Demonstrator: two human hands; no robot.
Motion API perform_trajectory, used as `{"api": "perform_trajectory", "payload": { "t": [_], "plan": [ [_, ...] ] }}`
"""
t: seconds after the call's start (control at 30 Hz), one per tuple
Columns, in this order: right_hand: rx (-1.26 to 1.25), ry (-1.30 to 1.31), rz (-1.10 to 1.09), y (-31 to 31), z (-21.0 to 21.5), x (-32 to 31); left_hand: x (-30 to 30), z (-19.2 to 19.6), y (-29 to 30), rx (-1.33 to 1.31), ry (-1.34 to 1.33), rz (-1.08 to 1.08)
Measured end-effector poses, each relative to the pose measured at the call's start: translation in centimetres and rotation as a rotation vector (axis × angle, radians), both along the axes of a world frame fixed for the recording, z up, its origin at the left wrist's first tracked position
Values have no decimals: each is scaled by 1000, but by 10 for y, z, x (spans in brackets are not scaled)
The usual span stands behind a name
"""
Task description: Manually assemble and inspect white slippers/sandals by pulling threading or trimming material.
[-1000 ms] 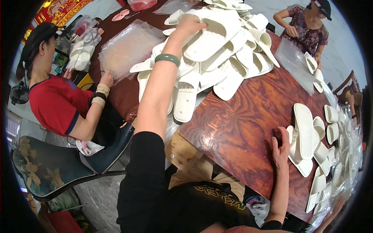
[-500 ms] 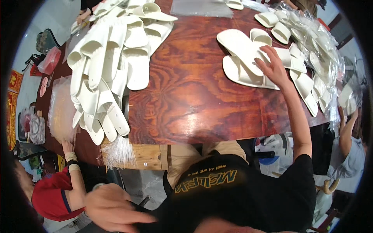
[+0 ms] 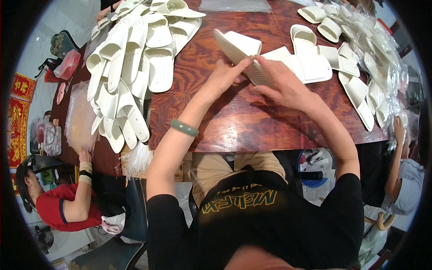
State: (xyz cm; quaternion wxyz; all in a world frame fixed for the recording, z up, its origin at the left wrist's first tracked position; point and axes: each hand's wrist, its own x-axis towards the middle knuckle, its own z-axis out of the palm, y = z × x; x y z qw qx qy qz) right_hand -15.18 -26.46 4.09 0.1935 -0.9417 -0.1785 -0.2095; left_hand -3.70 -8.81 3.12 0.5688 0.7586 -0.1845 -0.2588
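Observation:
A white slide slipper (image 3: 240, 42) is held tilted above the table, its textured sole partly turned toward me. My left hand (image 3: 227, 77) grips it by the edge, with the thumb on the sole. My right hand (image 3: 284, 85) is at its heel end, thumb and fingers around it; part of the heel is hidden by the fingers. Just beyond the right hand another white slipper (image 3: 315, 68) lies flat on the wooden table (image 3: 216, 126). A further white slipper (image 3: 303, 40) lies behind that one.
A heap of white slippers (image 3: 130, 58) covers the table's left side. At the right are more slippers (image 3: 357, 96) and clear plastic-wrapped ones (image 3: 382, 58). Clear plastic sheets (image 3: 236, 5) lie at the far edge. Co-workers sit at left, in a red shirt (image 3: 67, 207), and at right.
My left hand has come up from below onto the table area. My right hand has moved left, and a slipper from the right-hand group is now raised between both hands.

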Motion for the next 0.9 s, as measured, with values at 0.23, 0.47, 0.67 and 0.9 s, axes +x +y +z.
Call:
{"api": "perform_trajectory", "payload": {
  "t": [0.23,0.47,0.67,0.9],
  "plan": [
    [177,317,-311,-79,14,6,16,-21,-26,-86,-418,82],
    [772,317,-206,-19,-15,-8,-10,7,-28,377,-471,-126],
    [1734,685,43,23,-15,-40,-32,-4,21,-444,-291,168],
    [149,77,-135,20,24,-49,-55,-8,89,552,-488,-140]
  ]
}}
